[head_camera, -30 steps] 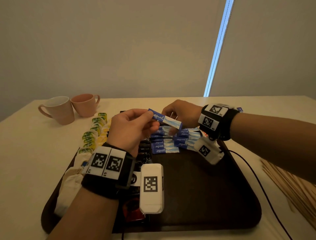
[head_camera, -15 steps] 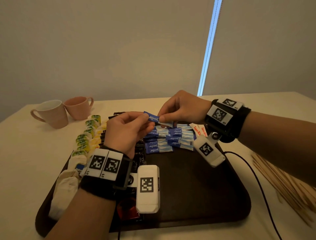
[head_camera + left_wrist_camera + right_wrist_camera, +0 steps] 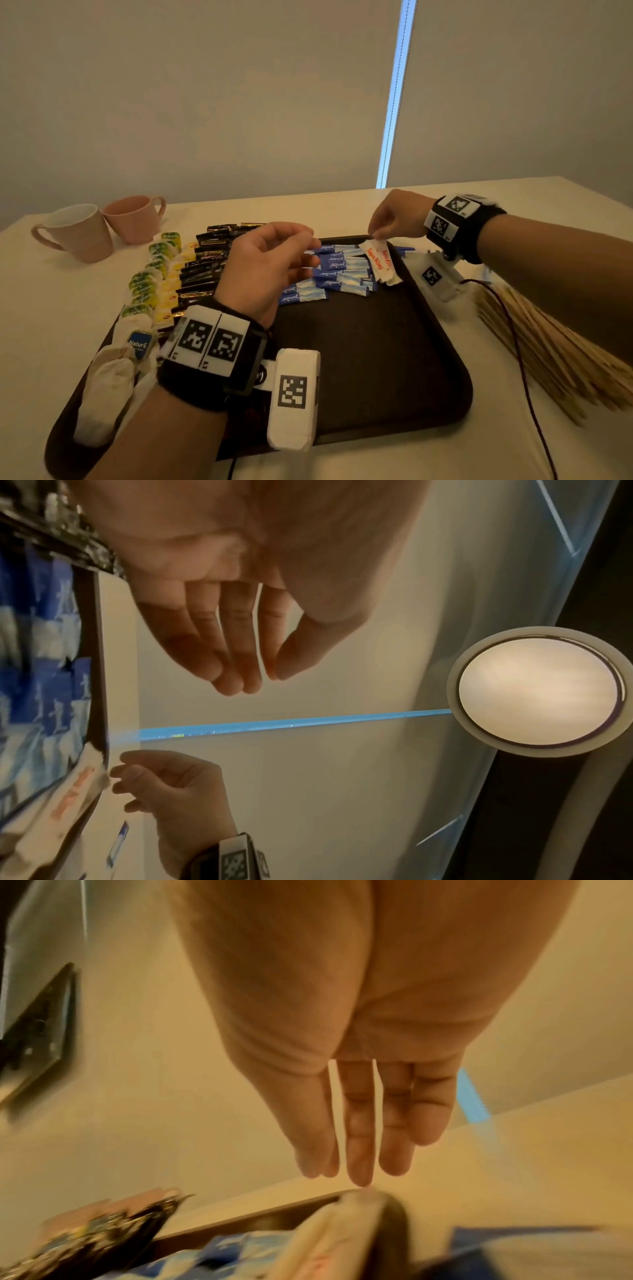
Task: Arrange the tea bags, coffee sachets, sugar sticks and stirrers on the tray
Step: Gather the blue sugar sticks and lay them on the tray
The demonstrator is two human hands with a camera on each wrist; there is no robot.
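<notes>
Rows of blue sugar sachets (image 3: 339, 270) lie at the back of the dark brown tray (image 3: 376, 359). Two white sachets with red print (image 3: 378, 260) lie to their right. My left hand (image 3: 310, 250) hovers over the blue rows, fingers relaxed and holding nothing (image 3: 253, 680). My right hand (image 3: 375, 234) is at the far end of the white sachets (image 3: 342, 1218), and a fingertip (image 3: 361, 1180) touches them. Black coffee sachets (image 3: 205, 270) and green and yellow tea bags (image 3: 154, 274) line the tray's left side. Wooden stirrers (image 3: 548, 353) lie on the table, right of the tray.
Two pink mugs (image 3: 78, 233) (image 3: 137, 217) stand at the back left of the table. White tea bags (image 3: 109, 377) fill the tray's near left corner. A dark cable (image 3: 513, 342) runs from my right wrist across the stirrers.
The blue sachet that both hands held now lies among the blue rows. My left hand has let go of it. My right hand has moved right to the white sachets.
</notes>
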